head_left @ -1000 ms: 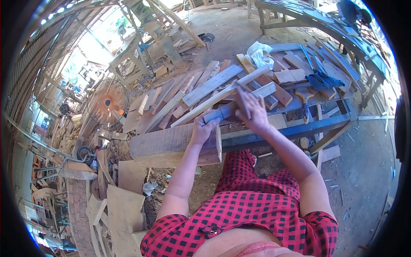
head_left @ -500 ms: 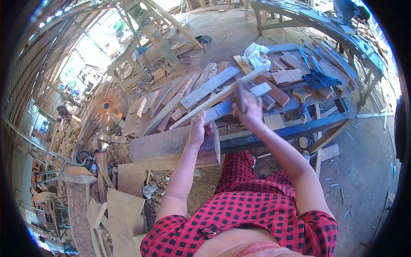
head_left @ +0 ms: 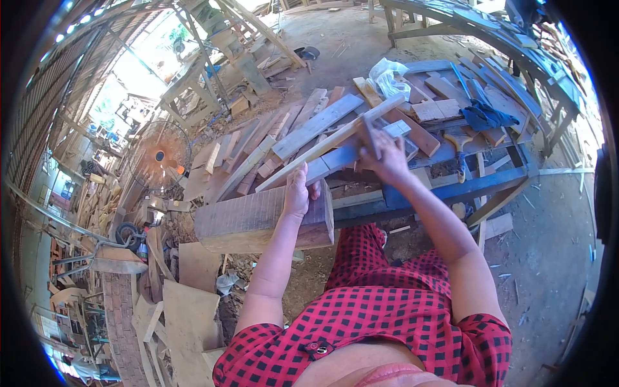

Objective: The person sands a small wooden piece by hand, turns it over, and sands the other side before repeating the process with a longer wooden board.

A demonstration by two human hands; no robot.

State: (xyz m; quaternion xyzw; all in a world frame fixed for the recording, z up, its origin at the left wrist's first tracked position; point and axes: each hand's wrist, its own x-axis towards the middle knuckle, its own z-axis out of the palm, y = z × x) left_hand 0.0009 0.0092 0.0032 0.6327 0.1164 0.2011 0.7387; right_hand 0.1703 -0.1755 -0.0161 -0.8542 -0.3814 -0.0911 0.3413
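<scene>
My left hand [head_left: 297, 195] is closed round the near end of a grey wooden board [head_left: 338, 157], with the thumb up along its side. Dark cross lines show on the board's face. Closed on a dark flat piece [head_left: 368, 133], my right hand [head_left: 391, 161] is farther along the same board; the piece stands across it, and its exact kind I cannot tell. A long pale wood strip [head_left: 309, 155] runs beside the board. Under my left hand lies a thick timber block [head_left: 251, 216] with a rough, lined top.
Many loose boards [head_left: 316, 129] cover the workbench, along with a white plastic bag [head_left: 389, 79], a blue cloth [head_left: 487, 116] and a handsaw [head_left: 460, 148]. A round fan [head_left: 158, 155] stands at left. Scrap sheets [head_left: 187, 322] lie on the floor.
My right hand has shifted slightly right and down, and its fingers are spread a little differently about the dark piece. The left hand keeps its grip on the board.
</scene>
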